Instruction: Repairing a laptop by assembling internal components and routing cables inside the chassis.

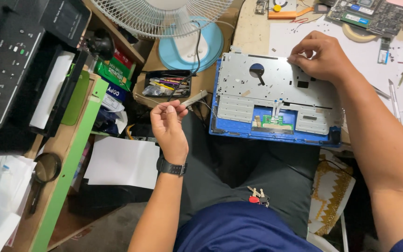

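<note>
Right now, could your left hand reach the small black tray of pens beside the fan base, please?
Probably yes. The left hand holds a small flat part on a cable, just below the black tray. Only that cable crosses the tray; nothing else blocks the way.

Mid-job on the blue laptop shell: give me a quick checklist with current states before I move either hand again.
1. Left hand has a firm grip on the small grey part: ok, pinched at the fingertips.
2. Thin wires trailing from that part are free of snags: cannot tell.
3. Right hand steadies the laptop shell: ok, fingertips on its top edge.
4. Shell fully supported: not ok, its lower edge overhangs the desk above the lap.
5. Screwdrivers within reach: ok, lying right of the shell.
6. Keys on the lap secure: cannot tell.
</note>
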